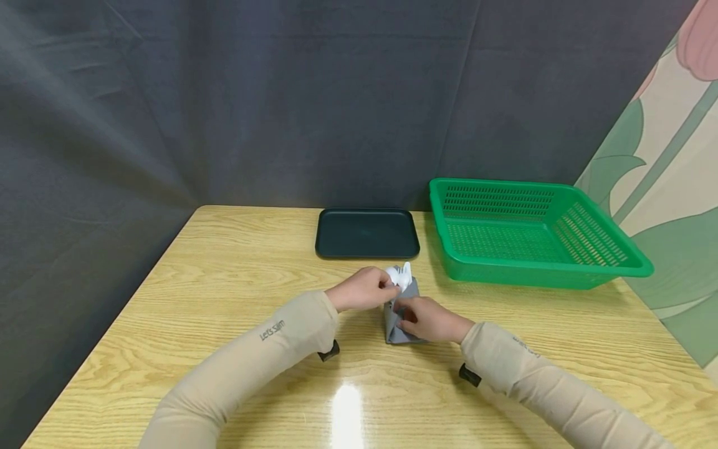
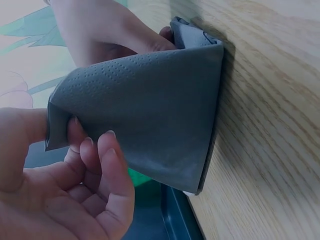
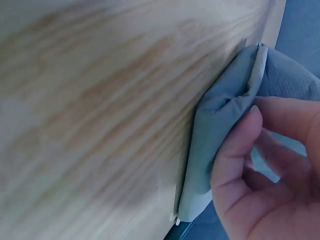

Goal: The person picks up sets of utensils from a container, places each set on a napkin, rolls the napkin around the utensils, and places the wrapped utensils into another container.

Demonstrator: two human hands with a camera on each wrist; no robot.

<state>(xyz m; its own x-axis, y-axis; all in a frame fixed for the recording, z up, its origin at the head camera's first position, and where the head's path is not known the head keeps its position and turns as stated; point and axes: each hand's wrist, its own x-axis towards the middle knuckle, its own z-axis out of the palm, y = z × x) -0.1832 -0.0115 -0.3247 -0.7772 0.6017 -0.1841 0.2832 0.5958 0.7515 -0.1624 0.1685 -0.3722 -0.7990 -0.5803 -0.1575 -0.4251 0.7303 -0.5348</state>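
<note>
A grey paper napkin with a dotted embossed border lies folded on the table, with part of it raised. My left hand pinches one raised edge; in the left wrist view the napkin stretches out from those fingers. Lower down, my right hand grips a fold near the bottom end; the right wrist view has its thumb and finger pinching the bunched layer. A small white object with dark stripes sits at the napkin's far end, partly covered by my left fingers.
A dark rectangular tray lies behind the napkin at the table's back edge. To its right stands a green perforated basket. The wooden table ends at a dark curtain, with a flower-patterned wall at right.
</note>
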